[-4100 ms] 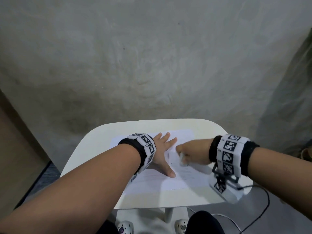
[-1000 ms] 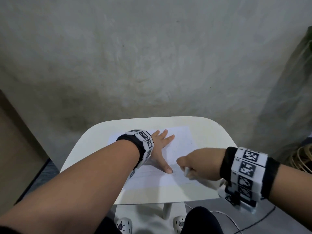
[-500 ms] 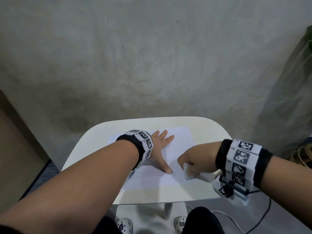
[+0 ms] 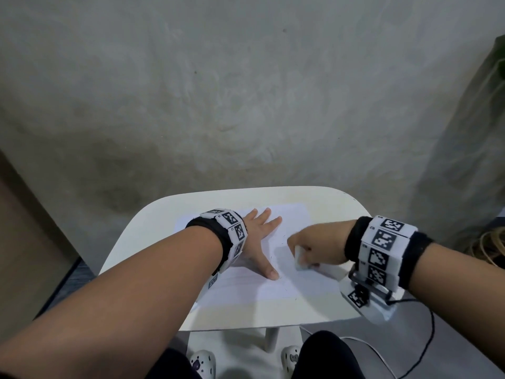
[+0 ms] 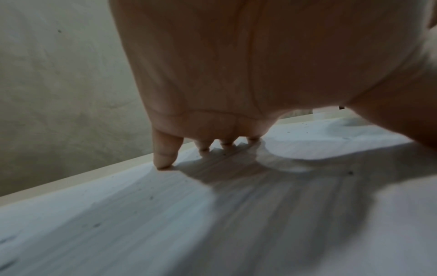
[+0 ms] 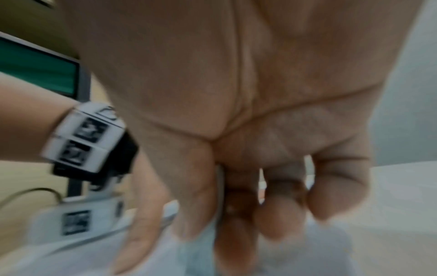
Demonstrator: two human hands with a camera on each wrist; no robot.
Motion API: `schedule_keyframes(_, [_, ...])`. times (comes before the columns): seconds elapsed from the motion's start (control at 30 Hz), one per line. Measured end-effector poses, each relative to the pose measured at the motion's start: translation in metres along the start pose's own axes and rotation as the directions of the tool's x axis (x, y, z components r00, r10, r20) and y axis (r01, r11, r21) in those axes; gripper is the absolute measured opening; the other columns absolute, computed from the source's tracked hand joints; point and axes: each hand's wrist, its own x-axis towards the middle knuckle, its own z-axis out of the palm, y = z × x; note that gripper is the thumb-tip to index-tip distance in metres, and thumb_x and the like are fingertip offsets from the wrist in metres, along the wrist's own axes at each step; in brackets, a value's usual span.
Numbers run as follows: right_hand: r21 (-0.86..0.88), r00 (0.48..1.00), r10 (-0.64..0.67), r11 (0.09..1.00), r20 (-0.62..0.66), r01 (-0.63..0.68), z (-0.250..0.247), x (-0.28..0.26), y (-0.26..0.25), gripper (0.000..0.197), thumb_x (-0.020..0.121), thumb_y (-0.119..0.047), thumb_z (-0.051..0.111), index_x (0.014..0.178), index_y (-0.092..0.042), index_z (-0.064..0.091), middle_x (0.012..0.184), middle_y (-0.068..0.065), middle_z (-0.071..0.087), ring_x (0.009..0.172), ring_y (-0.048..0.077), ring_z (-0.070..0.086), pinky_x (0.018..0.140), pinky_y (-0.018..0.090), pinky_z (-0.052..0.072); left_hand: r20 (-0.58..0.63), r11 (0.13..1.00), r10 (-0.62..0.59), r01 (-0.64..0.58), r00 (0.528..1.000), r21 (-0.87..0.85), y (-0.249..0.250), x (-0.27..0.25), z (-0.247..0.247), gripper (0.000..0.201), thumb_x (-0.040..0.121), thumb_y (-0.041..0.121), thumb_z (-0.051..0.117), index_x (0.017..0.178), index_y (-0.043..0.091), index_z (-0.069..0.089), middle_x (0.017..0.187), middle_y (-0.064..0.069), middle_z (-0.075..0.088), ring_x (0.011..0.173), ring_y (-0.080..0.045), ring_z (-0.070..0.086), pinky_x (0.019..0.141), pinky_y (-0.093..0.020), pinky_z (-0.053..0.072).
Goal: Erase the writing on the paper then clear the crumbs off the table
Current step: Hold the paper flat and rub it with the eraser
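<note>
A white lined sheet of paper (image 4: 276, 285) lies on the small white table (image 4: 164, 214). My left hand (image 4: 259, 242) presses flat on the paper with fingers spread and thumb out; the left wrist view shows its fingertips (image 5: 163, 160) touching the paper (image 5: 141, 214). My right hand (image 4: 314, 247) grips a white eraser (image 4: 299, 258) and holds it down on the paper's right part. In the blurred right wrist view the curled fingers (image 6: 272, 214) hide most of the eraser. Small dark crumbs (image 5: 350, 172) dot the paper.
A rough grey wall (image 4: 246, 91) stands just behind the table. A brown panel (image 4: 24, 242) is at the left. A cable (image 4: 426, 337) hangs from my right wrist device past the table's right edge. My knees and shoes show below the front edge.
My right hand with the eraser has shifted slightly away from me and to the left across the paper since a second ago. The left hand has stayed pressed in place.
</note>
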Motion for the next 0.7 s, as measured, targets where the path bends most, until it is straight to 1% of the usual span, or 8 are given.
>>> schedule_keyframes(0.07, [-0.021,0.992,0.036,0.999,-0.121,-0.039,0.000,0.003,0.002,0.006,0.091,-0.010,0.047,0.093,-0.015,0.047,0.098,0.011,0.065,0.081,0.020,0.050,0.076,0.029,0.039,-0.005,1.000,0.002,-0.002,1.000,-0.001,0.000,0.001,0.001,0.131,0.063,0.076,0.068,0.147,0.038,-0.025,0.155,0.009,-0.032,0.145,-0.019,-0.025,0.114,-0.058,-0.002])
schedule_keyframes(0.13, [-0.075,0.990,0.033,0.996,-0.138,-0.043,0.009,0.006,-0.002,0.009,0.095,-0.015,0.049,0.103,-0.018,0.051,0.103,0.010,0.063,0.083,0.019,0.048,0.078,0.031,0.041,-0.002,1.000,0.000,0.000,1.000,0.006,0.000,0.000,0.001,0.131,0.063,0.076,0.068,0.147,0.038,-0.025,0.155,0.009,-0.032,0.145,-0.019,-0.026,0.114,-0.057,-0.003])
schedule_keyframes(0.2, [-0.137,0.998,-0.010,0.991,-0.058,0.002,0.017,0.002,-0.012,0.016,0.095,-0.017,0.050,0.111,-0.017,0.052,0.105,0.007,0.062,0.086,0.019,0.051,0.081,0.033,0.044,0.000,1.000,-0.001,0.001,1.000,0.012,0.001,0.001,0.001,0.130,0.064,0.075,0.068,0.147,0.038,-0.025,0.155,0.010,-0.032,0.145,-0.019,-0.026,0.114,-0.057,-0.002])
schedule_keyframes(0.3, [-0.091,0.998,-0.023,0.995,0.065,0.028,0.011,0.000,-0.014,0.006,0.094,-0.013,0.049,0.099,-0.016,0.047,0.098,0.008,0.064,0.085,0.020,0.052,0.078,0.030,0.040,-0.011,1.000,0.003,-0.003,1.000,0.011,0.001,0.000,0.002,0.129,0.064,0.074,0.069,0.147,0.039,-0.024,0.155,0.010,-0.032,0.145,-0.018,-0.026,0.114,-0.058,-0.002])
schedule_keyframes(0.4, [-0.114,0.996,0.032,0.993,-0.084,-0.042,-0.003,0.006,-0.002,0.009,0.095,-0.017,0.050,0.104,-0.017,0.051,0.104,0.009,0.065,0.081,0.020,0.049,0.073,0.030,0.040,-0.010,1.000,0.004,-0.004,1.000,-0.001,0.000,0.000,0.001,0.130,0.063,0.075,0.069,0.147,0.039,-0.024,0.155,0.011,-0.032,0.145,-0.018,-0.026,0.114,-0.059,-0.002])
schedule_keyframes(0.5, [-0.293,0.999,0.028,0.955,-0.039,-0.039,0.010,0.007,-0.015,0.032,0.092,-0.013,0.058,0.120,-0.013,0.043,0.075,-0.007,0.046,0.067,0.017,0.045,0.060,0.025,0.040,-0.018,1.000,-0.001,0.001,1.000,0.018,0.002,0.001,0.003,0.130,0.063,0.075,0.068,0.147,0.039,-0.024,0.155,0.011,-0.032,0.145,-0.018,-0.025,0.114,-0.058,-0.001])
schedule_keyframes(0.6, [-0.236,0.996,-0.074,0.968,0.043,0.082,0.017,0.000,-0.025,0.028,0.091,-0.010,0.058,0.107,-0.023,0.039,0.083,-0.006,0.046,0.077,0.019,0.046,0.055,0.019,0.033,-0.032,1.000,0.009,-0.008,0.999,0.029,0.004,0.002,0.004,0.129,0.063,0.075,0.068,0.147,0.040,-0.024,0.155,0.011,-0.032,0.145,-0.017,-0.025,0.115,-0.056,0.000])
schedule_keyframes(0.7, [-0.156,0.995,0.040,0.986,-0.096,-0.055,0.002,0.010,-0.002,0.012,0.095,-0.013,0.050,0.099,-0.017,0.039,0.091,0.002,0.052,0.082,0.022,0.047,0.064,0.028,0.038,-0.033,1.000,0.015,-0.014,0.999,0.019,0.003,0.002,0.003,0.130,0.062,0.077,0.067,0.147,0.040,-0.024,0.155,0.011,-0.031,0.145,-0.018,-0.025,0.114,-0.058,0.000])
